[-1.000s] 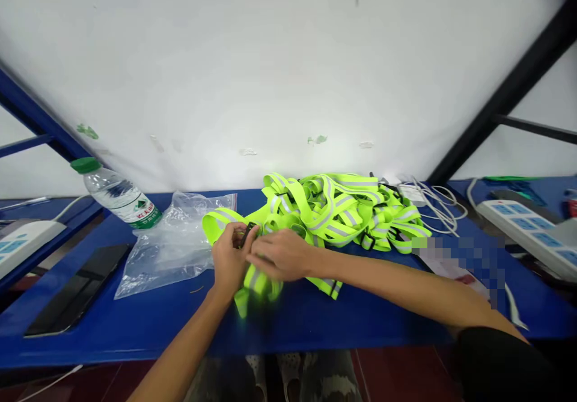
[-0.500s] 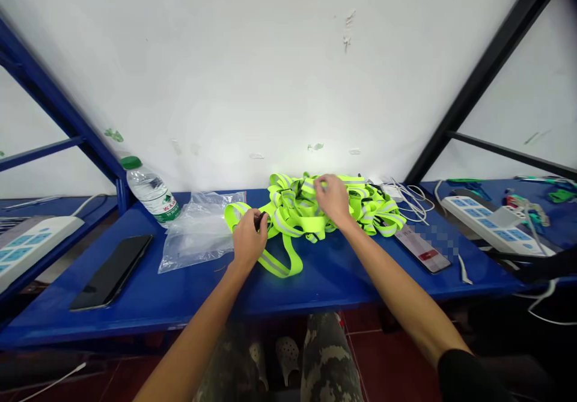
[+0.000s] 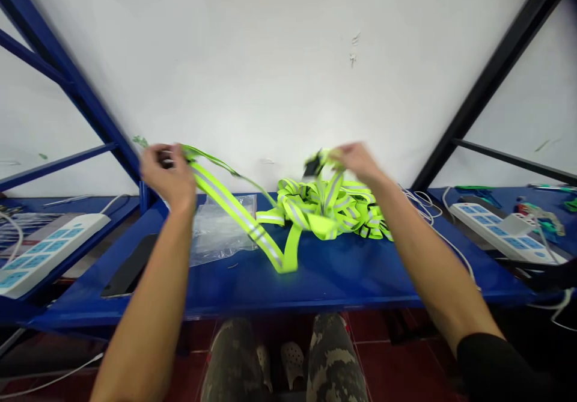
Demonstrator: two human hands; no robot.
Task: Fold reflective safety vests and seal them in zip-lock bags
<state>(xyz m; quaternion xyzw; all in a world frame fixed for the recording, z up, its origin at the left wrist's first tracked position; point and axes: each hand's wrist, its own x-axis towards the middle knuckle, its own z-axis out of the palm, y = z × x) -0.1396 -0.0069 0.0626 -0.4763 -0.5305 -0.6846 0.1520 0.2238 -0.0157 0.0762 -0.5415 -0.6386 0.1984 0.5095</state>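
A tangled heap of neon-yellow reflective straps [image 3: 347,210] with grey stripes and black fittings lies at the back of the blue table. My left hand [image 3: 169,173], raised at the left, is closed on the end of one reflective strap [image 3: 234,210], which slopes down to a fold on the tabletop and back toward the heap. Above the heap, my right hand [image 3: 358,160] pinches a bunched piece of strap with a black buckle [image 3: 312,166], blurred by motion. Whether both hands hold the same strap cannot be made out.
A clear plastic bag [image 3: 220,234] lies left of the heap, with a dark phone [image 3: 130,270] partly behind my left forearm. White cables [image 3: 421,204] run along the right. Power strips [image 3: 49,252] sit at both sides, near metal frame posts.
My left hand has risen far to the left, pulling a strap out long from the heap. My right hand has lifted a strap piece with a buckle up and rightward. The view has shifted slightly.
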